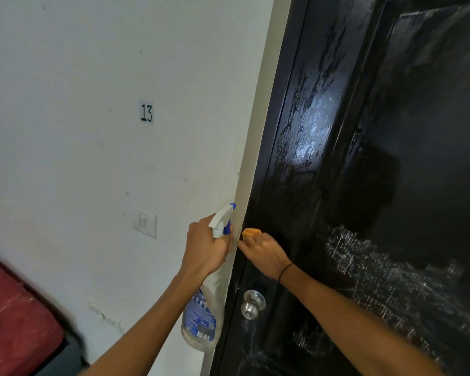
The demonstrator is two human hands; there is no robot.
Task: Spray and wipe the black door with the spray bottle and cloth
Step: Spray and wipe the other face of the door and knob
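White painted wall point(92, 77) fills the left side. On it, a small paper label with the handwritten number 13 point(146, 112), and lower down a white rocker light switch point(145, 222). Near left corner: a red cloth-covered surface point(14, 316) with something blurred at its edge, too soft to identify. A cream door jamb strip point(253, 147) runs between wall and door.

Glossy black panelled door point(377, 172) takes up the right side, wet in patches: streaky sheen high on the left stile, whitish smeared residue across the lower panel to the right of the hands. Round silver metal door knob point(252, 303) sits on the near left edge of the door, below the hands.

Left hand point(206, 248) grips the neck of a clear plastic spray bottle with white-and-blue trigger head and blue label point(201, 318); fingers curled round it below the trigger, nozzle up and pointing towards the door, bottle body hanging down in front of the jamb, just left of the knob.

Right hand point(263, 252) is at the door's left edge just beside the jamb, above the knob, fingers bunched round a small orange cloth point(251, 232); only a corner of it shows past the fingertips. A thin black band point(285, 271) circles that wrist. The two hands are just beside each other, apart.
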